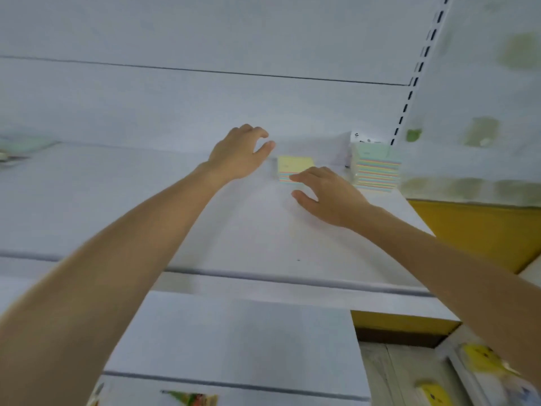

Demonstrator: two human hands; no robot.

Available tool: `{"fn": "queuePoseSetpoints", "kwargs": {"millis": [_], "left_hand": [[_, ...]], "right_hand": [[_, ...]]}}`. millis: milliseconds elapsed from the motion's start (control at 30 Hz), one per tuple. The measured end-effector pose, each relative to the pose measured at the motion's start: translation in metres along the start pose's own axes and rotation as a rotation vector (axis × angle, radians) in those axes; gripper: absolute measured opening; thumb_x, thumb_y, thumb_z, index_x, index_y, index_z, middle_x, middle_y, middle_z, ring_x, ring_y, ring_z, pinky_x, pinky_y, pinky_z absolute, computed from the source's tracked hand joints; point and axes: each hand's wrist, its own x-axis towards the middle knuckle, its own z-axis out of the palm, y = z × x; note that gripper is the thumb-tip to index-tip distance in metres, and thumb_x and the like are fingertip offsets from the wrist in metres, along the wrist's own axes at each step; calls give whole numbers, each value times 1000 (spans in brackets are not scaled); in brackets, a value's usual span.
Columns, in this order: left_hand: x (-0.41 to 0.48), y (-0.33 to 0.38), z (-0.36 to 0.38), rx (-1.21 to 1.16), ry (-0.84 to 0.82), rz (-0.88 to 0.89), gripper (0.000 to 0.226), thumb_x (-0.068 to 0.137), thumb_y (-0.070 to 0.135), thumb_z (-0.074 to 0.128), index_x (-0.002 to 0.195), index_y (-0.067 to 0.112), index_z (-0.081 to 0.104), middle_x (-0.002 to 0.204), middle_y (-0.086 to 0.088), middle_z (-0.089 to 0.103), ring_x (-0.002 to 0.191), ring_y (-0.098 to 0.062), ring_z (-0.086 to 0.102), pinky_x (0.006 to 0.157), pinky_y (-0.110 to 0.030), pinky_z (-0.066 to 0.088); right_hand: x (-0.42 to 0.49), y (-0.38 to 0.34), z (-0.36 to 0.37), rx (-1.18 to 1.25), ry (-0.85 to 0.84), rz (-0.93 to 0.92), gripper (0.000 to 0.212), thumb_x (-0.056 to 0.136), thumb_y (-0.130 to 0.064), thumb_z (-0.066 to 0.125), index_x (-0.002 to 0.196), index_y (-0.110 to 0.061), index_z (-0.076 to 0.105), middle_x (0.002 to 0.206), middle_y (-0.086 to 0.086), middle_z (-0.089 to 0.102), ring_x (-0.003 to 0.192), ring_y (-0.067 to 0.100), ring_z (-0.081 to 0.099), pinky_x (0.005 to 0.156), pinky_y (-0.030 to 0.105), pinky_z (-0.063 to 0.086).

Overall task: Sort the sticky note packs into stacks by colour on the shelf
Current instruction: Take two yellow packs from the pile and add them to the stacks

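Note:
A small sticky note pack point(292, 167) with a pale yellow top and striped sides lies on the white shelf point(205, 224) near the back. My left hand point(238, 155) hovers just left of it, fingers loosely curved and holding nothing. My right hand point(325, 194) is just in front and to the right of the pack, fingers spread, one fingertip at its front edge. A taller stack of packs point(376, 168) with a mint green top and rainbow striped sides stands in the shelf's back right corner.
A slotted shelf upright point(415, 74) runs up the back wall at the right. A greenish pack point(23, 145) lies blurred at the far left of the shelf. Lower shelves and yellow packaged goods point(483, 361) sit below at the right.

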Motion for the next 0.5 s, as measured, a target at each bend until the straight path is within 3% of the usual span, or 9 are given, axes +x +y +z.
{"fn": "queuePoseSetpoints", "kwargs": {"millis": [267,500], "left_hand": [[-88,-165,-94,107,47,-107,44,96,39,36,133,16,46,137,-4,52,128,-24,46,105,-39,39],[-124,-285,-147,117,83,-238,43,96,34,39,131,10,50,133,-11,56,121,-30,52,104,-40,40]], "right_hand": [[76,-172,56,91,-83,-157,43,95,-38,39,135,-22,43,141,2,44,133,19,36,109,31,29],[154,-286,89,216,-103,-185,41,95,-37,42,131,-19,48,133,6,51,122,21,49,103,31,36]]}}
